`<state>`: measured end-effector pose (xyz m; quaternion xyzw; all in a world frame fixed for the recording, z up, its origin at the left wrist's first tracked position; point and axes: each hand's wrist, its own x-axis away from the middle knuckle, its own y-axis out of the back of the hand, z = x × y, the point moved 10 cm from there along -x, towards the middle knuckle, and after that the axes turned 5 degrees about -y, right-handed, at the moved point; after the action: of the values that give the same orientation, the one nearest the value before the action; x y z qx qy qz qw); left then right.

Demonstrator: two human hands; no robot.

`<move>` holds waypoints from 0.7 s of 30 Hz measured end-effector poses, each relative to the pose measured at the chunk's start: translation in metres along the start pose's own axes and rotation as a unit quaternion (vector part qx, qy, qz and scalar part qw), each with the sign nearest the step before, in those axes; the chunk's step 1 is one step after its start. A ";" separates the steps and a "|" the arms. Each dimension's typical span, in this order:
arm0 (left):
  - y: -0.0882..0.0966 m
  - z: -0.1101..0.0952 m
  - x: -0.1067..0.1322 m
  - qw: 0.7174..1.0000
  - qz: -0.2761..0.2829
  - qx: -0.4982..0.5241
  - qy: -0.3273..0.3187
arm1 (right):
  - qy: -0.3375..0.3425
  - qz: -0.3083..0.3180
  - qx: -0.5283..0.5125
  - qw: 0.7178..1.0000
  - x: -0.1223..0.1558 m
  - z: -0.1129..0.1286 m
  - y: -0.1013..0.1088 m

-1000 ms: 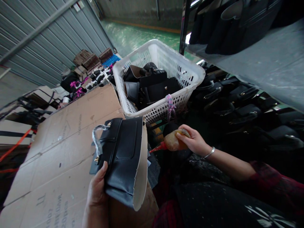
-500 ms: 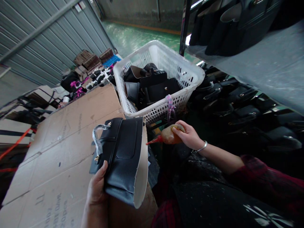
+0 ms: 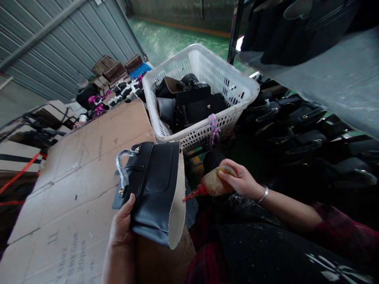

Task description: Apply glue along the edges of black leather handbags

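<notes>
My left hand grips the lower edge of a black handbag piece, thumb on its face. The piece stands on a flattened cardboard sheet; its handle is wrapped in clear film, and its pale inner edge faces right. My right hand is closed round an amber squeeze bottle. The bottle's red nozzle points left, and its tip sits right at the piece's pale edge.
A white plastic basket with black bags in it stands just behind the piece. Rows of black handbags lie to the right under a grey shelf. Stacked boxes and bundles fill the left by a corrugated wall.
My right hand has brought the bottle lower, its nozzle tip now against the pale edge further down. The bag piece and my left hand have barely moved; the view has tipped slightly.
</notes>
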<state>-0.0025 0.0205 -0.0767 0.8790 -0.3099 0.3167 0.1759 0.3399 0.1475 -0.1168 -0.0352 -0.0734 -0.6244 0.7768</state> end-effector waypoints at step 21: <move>-0.003 0.002 -0.003 1.000 0.030 0.001 -0.008 | -0.039 -0.061 -0.040 0.997 -0.012 -0.020 0.008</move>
<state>-0.0014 0.0236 -0.0807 0.8720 -0.3374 0.3150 0.1632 0.3468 0.1577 -0.1376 -0.0865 -0.0807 -0.6712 0.7318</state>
